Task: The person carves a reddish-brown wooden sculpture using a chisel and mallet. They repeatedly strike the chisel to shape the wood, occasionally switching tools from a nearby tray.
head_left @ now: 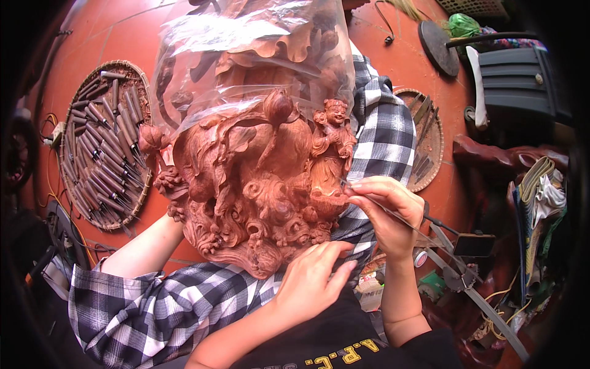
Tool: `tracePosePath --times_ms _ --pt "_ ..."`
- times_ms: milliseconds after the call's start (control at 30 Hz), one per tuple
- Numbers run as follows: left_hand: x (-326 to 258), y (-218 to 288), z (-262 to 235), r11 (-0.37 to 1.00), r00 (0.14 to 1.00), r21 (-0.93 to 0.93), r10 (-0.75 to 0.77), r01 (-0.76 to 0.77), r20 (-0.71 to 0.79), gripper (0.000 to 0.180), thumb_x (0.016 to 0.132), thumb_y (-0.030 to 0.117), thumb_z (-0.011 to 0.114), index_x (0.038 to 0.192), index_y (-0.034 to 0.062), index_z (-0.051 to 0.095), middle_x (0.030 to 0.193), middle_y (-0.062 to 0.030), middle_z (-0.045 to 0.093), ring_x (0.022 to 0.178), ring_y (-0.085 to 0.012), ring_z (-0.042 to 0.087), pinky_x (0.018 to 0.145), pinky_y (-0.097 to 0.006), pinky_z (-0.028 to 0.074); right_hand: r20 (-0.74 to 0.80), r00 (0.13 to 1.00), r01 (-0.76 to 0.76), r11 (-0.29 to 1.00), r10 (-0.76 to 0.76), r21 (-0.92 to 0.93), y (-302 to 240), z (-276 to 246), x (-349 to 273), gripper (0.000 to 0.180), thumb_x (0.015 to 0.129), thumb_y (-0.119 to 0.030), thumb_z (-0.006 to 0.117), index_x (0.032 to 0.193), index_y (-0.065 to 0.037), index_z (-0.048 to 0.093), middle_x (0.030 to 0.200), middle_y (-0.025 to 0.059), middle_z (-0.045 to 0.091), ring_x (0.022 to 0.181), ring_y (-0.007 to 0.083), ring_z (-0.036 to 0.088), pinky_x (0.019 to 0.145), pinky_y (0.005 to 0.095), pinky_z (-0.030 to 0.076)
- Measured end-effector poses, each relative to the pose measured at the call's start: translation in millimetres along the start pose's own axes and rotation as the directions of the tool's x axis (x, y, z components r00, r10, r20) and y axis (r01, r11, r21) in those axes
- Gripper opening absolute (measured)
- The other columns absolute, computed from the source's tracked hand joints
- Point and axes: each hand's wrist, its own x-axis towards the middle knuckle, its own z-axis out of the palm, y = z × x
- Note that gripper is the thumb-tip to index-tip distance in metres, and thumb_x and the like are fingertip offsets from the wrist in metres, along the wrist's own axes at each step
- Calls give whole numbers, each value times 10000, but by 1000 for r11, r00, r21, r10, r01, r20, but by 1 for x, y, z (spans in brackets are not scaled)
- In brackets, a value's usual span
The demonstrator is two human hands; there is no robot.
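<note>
A large reddish-brown wood carving (246,160) rests across my lap, with deep swirls at its base and a small standing figure (332,141) on its right side. Clear plastic film (258,67) covers its upper part. My right hand (390,209) is pinching a thin flat metal tool (398,217), whose tip meets the carving near the small figure's foot. Beside the carving's lower edge lies my left hand (312,277), fingers stretched out and slightly apart, holding nothing.
Several wooden-handled carving tools fill a round woven basket (147,184) on the left. Another round basket (437,147) at right holds several long blades. Farther right are a dark plastic box (513,80), a round black stand base (437,49) and a phone (474,245) on an arm.
</note>
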Motion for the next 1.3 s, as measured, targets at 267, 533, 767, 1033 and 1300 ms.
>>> tracePosePath --times_ms 267,533,767,1033,1300 --pt "11 -12 7 996 999 77 -33 35 -27 275 938 130 665 1184 11 633 1056 -182 695 937 -365 696 784 -433 561 -44 977 -213 971 209 -109 -12 3 20 145 841 15 731 764 29 610 962 168 732 810 188 719 696 303 549" --pt "9 -20 10 999 999 14 34 -33 -29 273 934 116 659 1179 1 617 1032 -199 666 941 -408 670 787 -475 549 105 989 -44 876 107 -479 -14 20 34 98 822 -41 749 856 31 692 1147 211 690 1029 311 694 891 362 521" --pt "6 -25 10 997 997 -18 76 -76 -22 277 926 88 657 1179 1 583 1014 -214 646 929 -421 661 773 -489 544 292 953 78 870 78 -487 -24 1 71 134 820 -79 779 858 24 702 1045 162 716 804 264 708 727 331 548" --pt "6 -28 10 996 995 -7 89 -89 -41 265 920 81 658 1160 -6 588 1011 -214 648 949 -416 660 790 -481 543 290 951 26 901 111 -432 -7 3 71 179 829 -114 808 865 31 711 1000 106 692 825 168 640 719 315 505" --pt "6 -33 14 988 985 44 153 -150 -74 255 903 66 660 1137 -16 600 991 -218 644 939 -417 657 790 -476 541 338 939 159 792 63 -590 -6 9 77 267 712 -187 883 869 -26 740 827 124 666 739 314 651 685 391 506"
